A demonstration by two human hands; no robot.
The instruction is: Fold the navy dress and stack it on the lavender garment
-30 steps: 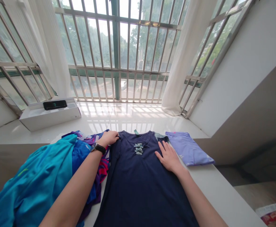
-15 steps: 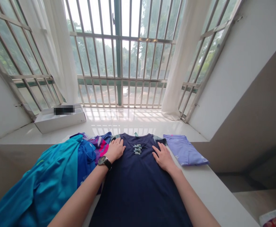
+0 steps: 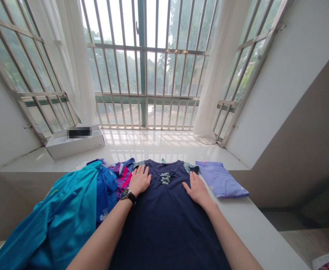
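Observation:
A navy blue sleeveless top [image 3: 167, 221] with small bows at the neck lies spread flat on a white table [image 3: 260, 232] in front of me. My left hand [image 3: 139, 180], with a black watch on the wrist, lies flat and open on the top's left shoulder. My right hand [image 3: 196, 189] rests flat and open on its right shoulder, fingers stretched out. Neither hand holds anything.
A heap of teal and blue clothes [image 3: 63, 217] with a pink and purple garment [image 3: 122, 174] lies to the left. A folded lilac garment [image 3: 220, 180] sits to the right. A white box [image 3: 74, 140] stands on the window ledge behind, beneath barred windows and white curtains.
My left hand has moved from the top's neck edge onto its left shoulder and flattened out. My right hand has shifted slightly. The view has tilted up a little.

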